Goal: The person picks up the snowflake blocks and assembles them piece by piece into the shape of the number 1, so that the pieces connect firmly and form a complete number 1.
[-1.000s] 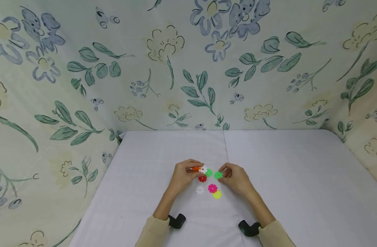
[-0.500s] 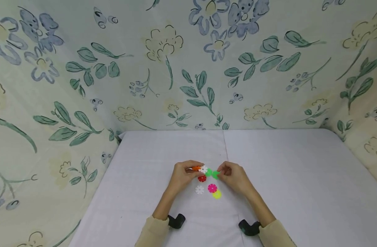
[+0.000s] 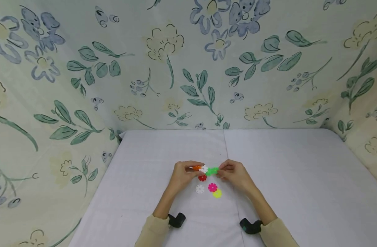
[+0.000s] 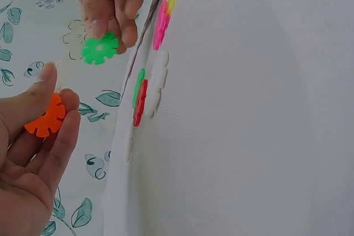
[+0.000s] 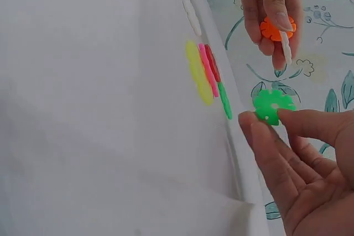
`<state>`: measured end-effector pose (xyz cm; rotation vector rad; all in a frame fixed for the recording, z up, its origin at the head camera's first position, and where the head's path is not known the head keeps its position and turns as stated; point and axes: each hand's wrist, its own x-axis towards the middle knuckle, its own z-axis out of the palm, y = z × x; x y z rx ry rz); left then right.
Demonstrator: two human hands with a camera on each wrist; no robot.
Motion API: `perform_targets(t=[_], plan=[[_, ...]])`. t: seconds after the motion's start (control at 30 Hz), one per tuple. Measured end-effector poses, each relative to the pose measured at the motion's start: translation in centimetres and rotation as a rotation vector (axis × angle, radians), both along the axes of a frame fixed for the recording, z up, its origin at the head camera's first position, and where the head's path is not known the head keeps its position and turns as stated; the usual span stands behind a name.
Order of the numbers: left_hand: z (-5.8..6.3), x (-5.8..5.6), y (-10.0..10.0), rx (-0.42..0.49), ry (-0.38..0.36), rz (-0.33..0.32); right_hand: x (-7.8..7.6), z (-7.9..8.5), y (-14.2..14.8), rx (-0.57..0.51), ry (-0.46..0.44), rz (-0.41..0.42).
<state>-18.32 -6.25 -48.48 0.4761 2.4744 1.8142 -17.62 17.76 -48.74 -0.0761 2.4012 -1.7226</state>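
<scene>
My left hand (image 3: 183, 174) pinches an orange notched plastic disc (image 4: 48, 119) between thumb and fingers. A white notched disc (image 5: 286, 47) stands crosswise on the orange one and appears joined to it. In my right hand (image 3: 236, 175) a green notched disc (image 5: 271, 105) is pinched between thumb and fingertips. In the wrist views a gap separates this green disc from the white one. Both hands are above the table, facing each other. Below them lie a red disc (image 3: 202, 178) and another green disc (image 4: 138, 88), which in the head view blends with the held green one.
On the white-covered table (image 3: 278, 171), nearer the body, lie a loose white disc (image 3: 199, 189), a pink disc (image 3: 212, 187) and a yellow disc (image 3: 217, 193), the last two overlapping. Black wrist cameras (image 3: 177, 220) hang at both wrists. Floral cloth (image 3: 176, 68) hangs behind the table.
My right hand has brought its green disc slightly left, toward the white one, and tilted it, so it now looks flatter. My left hand has hardly moved. The discs on the table stay put.
</scene>
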Motion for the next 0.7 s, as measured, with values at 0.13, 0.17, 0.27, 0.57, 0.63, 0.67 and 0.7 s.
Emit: perform_targets(t=[0.13,0.17,0.27,0.57,0.63,0.67,0.7], plan=[[-0.14,-0.09,0.09,-0.005,-0.014,0.009,-0.03,0.07,0.27,-0.1,0.061,0.033],[-0.16,-0.1,0.12,-0.006,-0.017,0.01,-0.03,0.08,0.31,-0.11,0.073,0.045],[-0.17,-0.11,0.16,-0.009,-0.013,0.01,-0.08,0.1,0.3,-0.116,0.104,0.077],[-0.12,-0.19,0.18,0.038,-0.021,0.002,-0.07,0.13,0.0,-0.185,0.153,0.098],[-0.15,-0.18,0.22,0.046,-0.027,0.007,-0.05,0.06,0.01,-0.184,0.168,0.099],[-0.16,-0.18,0.2,0.049,-0.03,0.008,-0.05,0.02,0.03,-0.178,0.175,0.099],[-0.19,-0.17,0.17,0.054,-0.031,0.008,-0.05,-0.01,0.03,-0.169,0.178,0.098]])
